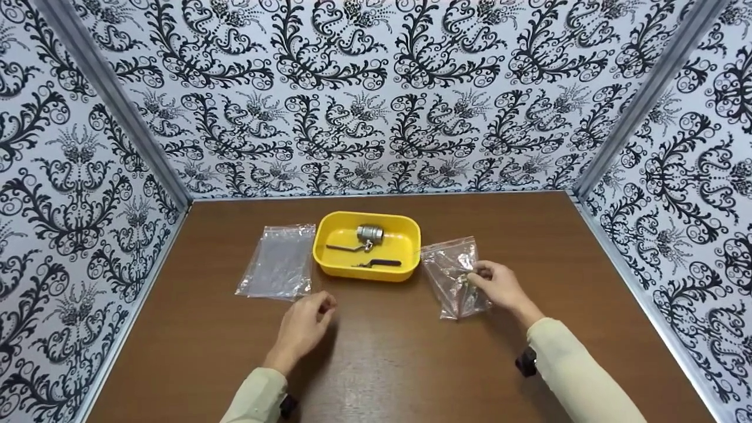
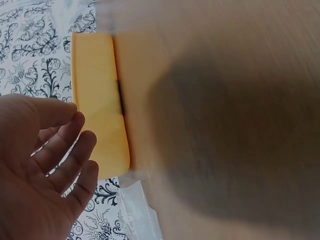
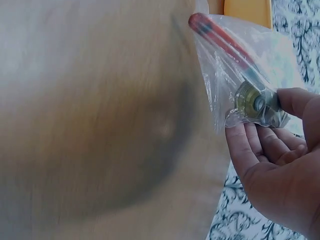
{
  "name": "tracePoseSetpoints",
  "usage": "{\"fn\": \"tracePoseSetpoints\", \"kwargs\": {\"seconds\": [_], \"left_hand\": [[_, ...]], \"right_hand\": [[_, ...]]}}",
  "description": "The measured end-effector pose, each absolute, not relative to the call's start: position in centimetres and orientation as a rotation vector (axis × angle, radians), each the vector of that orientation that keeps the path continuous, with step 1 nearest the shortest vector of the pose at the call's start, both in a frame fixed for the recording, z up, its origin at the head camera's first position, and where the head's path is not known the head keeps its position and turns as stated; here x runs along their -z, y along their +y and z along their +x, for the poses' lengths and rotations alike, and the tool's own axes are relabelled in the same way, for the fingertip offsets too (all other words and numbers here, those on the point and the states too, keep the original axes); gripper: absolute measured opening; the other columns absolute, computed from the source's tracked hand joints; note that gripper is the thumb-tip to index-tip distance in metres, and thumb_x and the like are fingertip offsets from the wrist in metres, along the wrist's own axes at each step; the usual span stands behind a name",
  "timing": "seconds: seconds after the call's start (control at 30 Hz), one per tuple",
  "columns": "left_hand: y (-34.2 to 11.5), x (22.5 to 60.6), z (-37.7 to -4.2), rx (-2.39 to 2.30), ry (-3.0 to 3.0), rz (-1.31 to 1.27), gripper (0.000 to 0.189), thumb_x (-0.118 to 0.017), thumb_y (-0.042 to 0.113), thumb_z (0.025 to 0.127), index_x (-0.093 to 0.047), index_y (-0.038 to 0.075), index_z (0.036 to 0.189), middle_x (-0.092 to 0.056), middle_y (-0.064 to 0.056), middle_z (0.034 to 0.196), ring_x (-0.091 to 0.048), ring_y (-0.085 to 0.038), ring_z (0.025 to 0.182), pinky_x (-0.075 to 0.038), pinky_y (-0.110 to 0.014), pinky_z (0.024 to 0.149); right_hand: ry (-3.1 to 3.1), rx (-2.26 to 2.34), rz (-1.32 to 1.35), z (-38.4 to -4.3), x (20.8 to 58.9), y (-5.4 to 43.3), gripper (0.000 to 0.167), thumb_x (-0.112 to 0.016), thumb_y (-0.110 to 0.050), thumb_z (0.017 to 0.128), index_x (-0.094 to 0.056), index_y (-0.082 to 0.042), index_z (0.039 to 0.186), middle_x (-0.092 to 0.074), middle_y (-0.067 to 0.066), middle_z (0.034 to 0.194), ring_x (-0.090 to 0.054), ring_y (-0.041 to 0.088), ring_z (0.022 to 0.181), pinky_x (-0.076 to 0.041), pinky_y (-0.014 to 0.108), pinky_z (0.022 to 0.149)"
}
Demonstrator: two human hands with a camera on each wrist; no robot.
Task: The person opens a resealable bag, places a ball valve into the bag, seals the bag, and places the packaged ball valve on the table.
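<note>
The right hand (image 1: 499,288) pinches a clear bag (image 1: 449,258) round a valve (image 3: 257,102), just right of the yellow tray (image 1: 352,273); the valve's red handle (image 3: 225,42) slants away from those fingers; the left hand (image 1: 302,323), loosely curled and holding nothing, is the farther one, across the desk (image 1: 376,364) by the other bag (image 1: 279,261).

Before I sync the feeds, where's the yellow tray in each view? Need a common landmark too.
Head: yellow tray near mid-picture, just below centre.
Left wrist: left of centre, long side running vertically, partly behind the left hand.
Right wrist: top edge, right of centre, cut off by the frame.
Shared landmark: black-and-white patterned wall.
</note>
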State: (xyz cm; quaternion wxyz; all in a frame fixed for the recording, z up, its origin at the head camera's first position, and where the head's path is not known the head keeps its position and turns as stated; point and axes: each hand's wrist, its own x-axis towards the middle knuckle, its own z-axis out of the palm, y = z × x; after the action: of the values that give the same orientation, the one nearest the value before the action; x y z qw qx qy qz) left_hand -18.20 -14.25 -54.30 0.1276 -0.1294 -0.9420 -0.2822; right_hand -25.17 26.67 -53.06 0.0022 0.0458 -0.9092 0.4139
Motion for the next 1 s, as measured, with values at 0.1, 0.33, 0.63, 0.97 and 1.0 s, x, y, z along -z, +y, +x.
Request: {"fn": "tracePoseSetpoints", "kwargs": {"seconds": [0.1,0.33,0.63,0.97,1.0], "left_hand": [[-14.2,54.4,-18.1,0.813,-2.754,-0.381,0.011,-0.071,0.011,0.084,-0.066,0.018,0.091,-0.071,0.003,0.087,-0.067,-0.017,0.080,-0.053,-0.033,0.070],[-14.1,54.7,-18.0,0.771,-2.788,-0.399,0.009,-0.071,0.013,0.084,-0.066,0.017,0.090,-0.070,0.003,0.085,-0.065,-0.014,0.078,-0.052,-0.033,0.069],[-14.0,54.9,-18.1,0.772,-2.809,-0.393,0.008,-0.071,0.015,0.085,-0.066,0.018,0.090,-0.070,0.001,0.085,-0.066,-0.018,0.080,-0.053,-0.037,0.071],[-14.0,55.3,-18.2,0.766,-2.844,-0.374,0.005,-0.069,0.019,0.087,-0.067,0.018,0.091,-0.070,0.003,0.085,-0.066,-0.018,0.080,-0.052,-0.038,0.071],[-14.1,55.3,-18.2,0.766,-2.844,-0.375,0.005,-0.069,0.019,0.087,-0.067,0.018,0.091,-0.070,0.002,0.085,-0.066,-0.019,0.081,-0.053,-0.038,0.071]], "right_hand": [[-2.894,-1.275,0.123,-26.0,53.2,27.5,0.036,-0.065,-0.017,0.091,-0.063,0.008,0.117,-0.070,0.024,0.105,-0.067,0.022,0.088,-0.051,0.026,0.071],[-2.981,-1.264,0.047,-27.6,52.7,29.1,0.037,-0.066,-0.017,0.090,-0.064,0.011,0.113,-0.071,0.023,0.096,-0.061,0.010,0.068,-0.048,0.023,0.060],[-3.036,-1.282,-0.101,-28.7,52.3,30.3,0.037,-0.061,-0.017,0.092,-0.062,0.013,0.113,-0.065,0.013,0.089,-0.054,0.013,0.069,-0.044,0.024,0.059],[-3.026,-1.247,-0.298,-29.7,53.4,30.5,0.048,-0.063,-0.023,0.089,-0.059,0.012,0.121,-0.067,0.022,0.105,-0.057,0.014,0.070,-0.045,0.024,0.057],[-3.026,-1.237,-0.303,-29.8,53.4,30.5,0.049,-0.063,-0.024,0.090,-0.058,0.011,0.123,-0.066,0.025,0.110,-0.057,0.015,0.073,-0.046,0.024,0.058]]}}
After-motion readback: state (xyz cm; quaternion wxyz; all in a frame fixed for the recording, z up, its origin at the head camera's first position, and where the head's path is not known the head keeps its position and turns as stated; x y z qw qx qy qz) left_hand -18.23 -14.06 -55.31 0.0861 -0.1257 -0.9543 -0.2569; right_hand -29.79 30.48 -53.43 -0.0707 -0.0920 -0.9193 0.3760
